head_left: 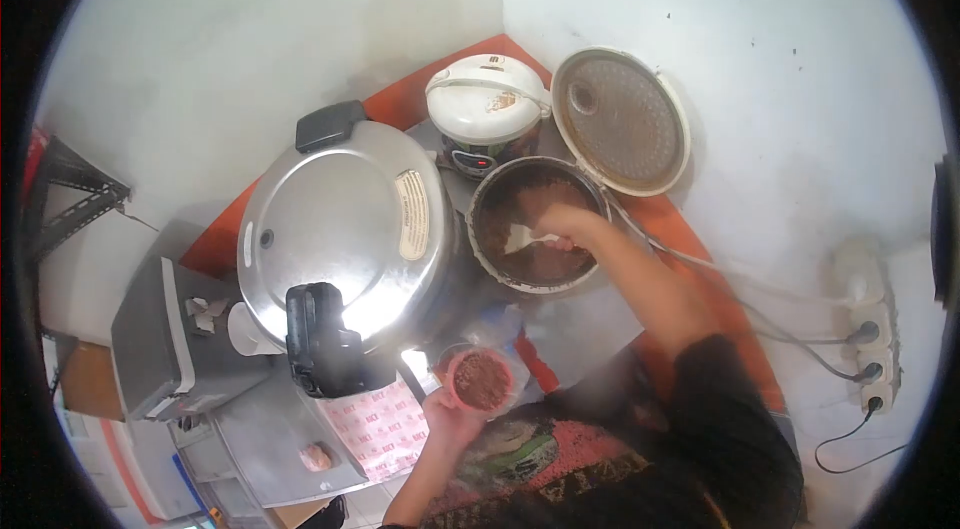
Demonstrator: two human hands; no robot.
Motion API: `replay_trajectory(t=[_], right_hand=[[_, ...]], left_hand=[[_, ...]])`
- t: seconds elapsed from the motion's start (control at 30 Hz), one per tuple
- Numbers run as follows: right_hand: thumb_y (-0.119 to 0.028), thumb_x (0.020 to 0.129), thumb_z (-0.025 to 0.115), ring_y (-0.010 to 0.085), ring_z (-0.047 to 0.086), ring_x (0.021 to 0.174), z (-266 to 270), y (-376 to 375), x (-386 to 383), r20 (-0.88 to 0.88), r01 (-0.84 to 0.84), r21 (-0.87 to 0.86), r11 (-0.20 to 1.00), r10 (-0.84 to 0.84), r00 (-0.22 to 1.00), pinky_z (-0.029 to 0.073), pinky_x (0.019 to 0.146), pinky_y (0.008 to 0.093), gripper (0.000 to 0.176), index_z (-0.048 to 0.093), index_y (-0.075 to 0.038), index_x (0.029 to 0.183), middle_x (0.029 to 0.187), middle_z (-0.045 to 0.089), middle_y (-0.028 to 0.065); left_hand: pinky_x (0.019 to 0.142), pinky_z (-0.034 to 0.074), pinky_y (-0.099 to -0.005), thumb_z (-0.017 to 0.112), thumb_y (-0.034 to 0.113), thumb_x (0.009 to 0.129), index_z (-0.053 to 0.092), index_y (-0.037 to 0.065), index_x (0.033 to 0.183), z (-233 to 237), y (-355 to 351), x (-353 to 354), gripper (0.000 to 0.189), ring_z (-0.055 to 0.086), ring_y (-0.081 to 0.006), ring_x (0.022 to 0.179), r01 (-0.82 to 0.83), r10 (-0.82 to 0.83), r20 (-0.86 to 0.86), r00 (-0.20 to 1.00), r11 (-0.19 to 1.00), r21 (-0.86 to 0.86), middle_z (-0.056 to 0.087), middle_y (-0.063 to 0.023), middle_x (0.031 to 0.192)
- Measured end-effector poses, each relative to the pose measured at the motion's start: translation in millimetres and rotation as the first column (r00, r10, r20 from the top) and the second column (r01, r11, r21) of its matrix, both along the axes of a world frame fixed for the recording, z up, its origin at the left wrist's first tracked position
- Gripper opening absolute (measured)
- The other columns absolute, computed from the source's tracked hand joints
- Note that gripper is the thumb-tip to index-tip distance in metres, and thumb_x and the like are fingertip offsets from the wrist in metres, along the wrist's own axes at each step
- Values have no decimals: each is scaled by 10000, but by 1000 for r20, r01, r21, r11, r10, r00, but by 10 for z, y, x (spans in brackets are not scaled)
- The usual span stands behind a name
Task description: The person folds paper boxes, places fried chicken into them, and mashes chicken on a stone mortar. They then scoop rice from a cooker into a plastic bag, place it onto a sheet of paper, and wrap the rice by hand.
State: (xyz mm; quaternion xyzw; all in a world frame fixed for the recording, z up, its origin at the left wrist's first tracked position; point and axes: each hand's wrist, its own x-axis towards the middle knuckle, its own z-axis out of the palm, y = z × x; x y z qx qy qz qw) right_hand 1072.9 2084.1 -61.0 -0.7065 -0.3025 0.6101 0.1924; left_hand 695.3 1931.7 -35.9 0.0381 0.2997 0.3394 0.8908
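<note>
My left hand (450, 419) is closed round a small pink-rimmed cup (481, 379) filled with reddish-brown grains, at the lower middle. Inside the open rice cooker (484, 267), my right hand (563, 226) grips a white paddle (520, 239), its blade over the reddish-brown contents. The cooker's round lid (622, 121) is raised behind it on the right. Part of the pot's contents is hidden by my right hand and forearm.
A large steel cooker (340, 229) with black latches stands left. Behind the open pot is a smaller white cooker (487, 99). Cables run right to a wall power strip (862, 329). Pink-printed paper (375, 429) and a grey box (150, 339) are lower left.
</note>
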Motion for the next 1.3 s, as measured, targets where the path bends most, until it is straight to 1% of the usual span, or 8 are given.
replay_trajectory(t=[0.17, 0.27, 0.37, 0.7, 0.77, 1.1, 1.2, 1.3], right_hand=[[-166, 804, 710, 233, 641, 554, 198, 1, -23, 271, -150, 67, 986, 126, 954, 486, 475, 377, 211, 697, 29, 880, 842, 705, 174], [-163, 796, 683, 315, 730, 862, 558, -48, -183, 803, -387, 34, 922, 205, 560, 573, 729, 409, 260, 742, 12, 978, 1035, 725, 209], [-156, 799, 656, 348, 676, 1094, 790, -19, -287, 795, -281, 3, 960, 168, 583, 534, 917, 429, 331, 731, -6, 1086, 1128, 703, 210], [-185, 806, 635, 345, 722, 876, -201, 235, -54, 659, -544, -67, 836, 447, 605, 558, 790, 434, 270, 748, 28, 928, 947, 727, 228], [-185, 803, 637, 327, 727, 809, 338, 42, -164, 496, -501, -152, 852, 504, 707, 560, 751, 421, 251, 751, 30, 865, 890, 727, 228], [-153, 808, 639, 242, 728, 719, 884, -131, -274, 768, -506, -192, 841, 450, 456, 569, 665, 375, 217, 748, -3, 920, 832, 741, 146], [-141, 842, 636, 209, 648, 587, 294, 49, -171, 471, -536, -208, 818, 564, 679, 519, 514, 351, 170, 720, 1, 880, 752, 706, 100], [-133, 881, 628, 148, 529, 498, 292, -22, -210, 266, -249, -156, 956, 284, 921, 415, 408, 306, 136, 679, -8, 867, 711, 659, 52]], left_hand=[[1080, 406, -580, 527, 199, 584, 508, 83, 1361, -19, -18, -10, 786, 504, -368, 1284, 0, -1, 28, 1000, 1000, 26, 538, -155, 1381], [1080, 409, -577, 529, 193, 583, 507, 81, 1358, -6, -28, 14, 783, 505, -371, 1282, -9, 8, 34, 999, 1000, 23, 537, -157, 1379], [1082, 412, -570, 527, 190, 583, 507, 74, 1354, 34, -30, 45, 780, 504, -372, 1282, -6, 5, 19, 1000, 999, 53, 539, -160, 1373], [1113, 382, -548, 520, 181, 589, 511, 65, 1347, 114, -44, -15, 767, 504, -359, 1286, -55, 54, 25, 998, 997, 56, 544, -161, 1364], [1112, 383, -547, 521, 180, 591, 509, 65, 1350, 153, -29, 7, 768, 503, -361, 1286, -62, 60, 28, 998, 996, 64, 544, -160, 1365], [1104, 381, -575, 529, 175, 583, 501, 75, 1363, 35, -11, 6, 788, 499, -380, 1287, -41, 39, 41, 998, 998, 49, 536, -166, 1381], [1129, 367, -531, 517, 185, 563, 482, 34, 1373, 73, -1, 41, 825, 482, -367, 1303, -37, 34, 54, 998, 998, 51, 524, -173, 1382], [1117, 370, -559, 522, 185, 567, 500, 67, 1366, 79, 27, 11, 808, 485, -370, 1303, -34, 29, 80, 996, 997, 64, 525, -165, 1392]])
